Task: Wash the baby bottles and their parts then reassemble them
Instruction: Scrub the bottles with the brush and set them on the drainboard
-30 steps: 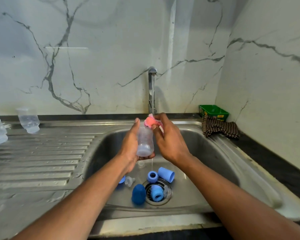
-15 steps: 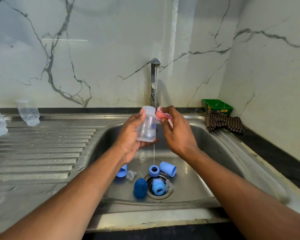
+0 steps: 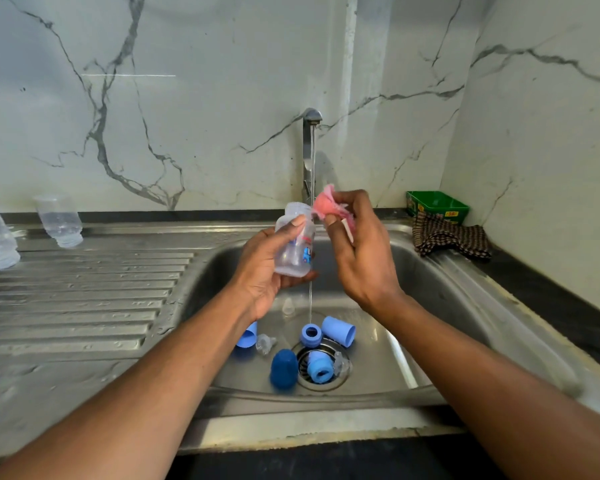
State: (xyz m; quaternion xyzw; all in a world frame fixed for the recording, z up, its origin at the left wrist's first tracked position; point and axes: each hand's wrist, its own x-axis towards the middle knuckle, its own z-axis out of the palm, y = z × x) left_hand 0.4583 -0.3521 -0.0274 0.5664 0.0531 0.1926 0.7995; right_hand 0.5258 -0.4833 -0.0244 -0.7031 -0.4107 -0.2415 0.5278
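Stainless steel sink [image 3: 465,299] with a ribbed drainboard [image 3: 84,292] on its left, set against white marble-patterned walls; tap [image 3: 310,147] running a thin stream. Two clear bottles [image 3: 59,220] lie on the drainboard — blue caps and collars [image 3: 338,330] and clear teats [image 3: 265,342] lie in the basin around the drain. Green tub [image 3: 437,206] and checked cloth [image 3: 451,239] sit at the right rear corner. Left hand [image 3: 267,271] grips a clear baby bottle [image 3: 295,244] upright over the basin, fingers wrapped round its body. Right hand [image 3: 361,251] — just beside the bottle's mouth — pinches a pink sponge brush [image 3: 326,207] between curled fingers, under the stream.
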